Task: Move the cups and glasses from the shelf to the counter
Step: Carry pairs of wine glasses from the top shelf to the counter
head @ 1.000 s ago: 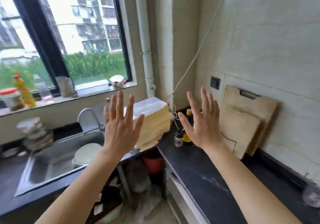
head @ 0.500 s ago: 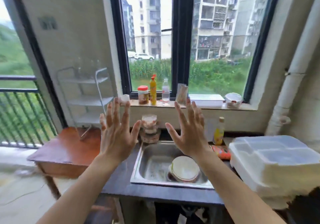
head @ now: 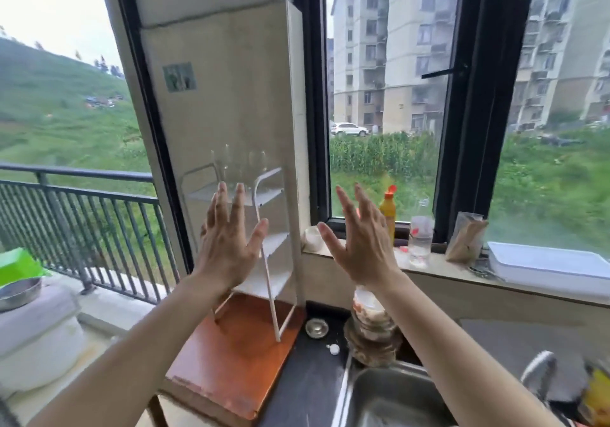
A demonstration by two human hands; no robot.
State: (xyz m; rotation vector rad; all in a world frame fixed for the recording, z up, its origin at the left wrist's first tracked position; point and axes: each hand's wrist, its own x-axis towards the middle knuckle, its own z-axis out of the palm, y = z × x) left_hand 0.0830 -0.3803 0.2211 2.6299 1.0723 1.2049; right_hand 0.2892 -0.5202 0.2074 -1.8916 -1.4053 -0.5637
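Observation:
A white wire shelf (head: pixel 269 195) with three tiers stands on a brown wooden table (head: pixel 231 354) against the wall. Several clear glasses (head: pixel 239 164) stand on its top tier, faint against the pale wall. My left hand (head: pixel 227 241) is raised in front of the shelf, fingers spread, palm away, holding nothing. My right hand (head: pixel 358 245) is raised to the right of the shelf, also spread and empty. The dark counter (head: pixel 307 380) runs beside the table, below my right forearm.
A steel sink (head: pixel 389 397) is set in the counter, with a stack of bowls (head: pixel 373 334) and a small metal cup (head: pixel 317 327) behind it. On the windowsill stand a yellow bottle (head: pixel 388 210), a clear bottle (head: pixel 421 238) and a white tray (head: pixel 548 264). A balcony railing (head: pixel 82 221) is at left.
The view has swung left, from the cutting boards, past the sink, to the shelf. Both hands stayed raised and spread and now sit closer to the shelf.

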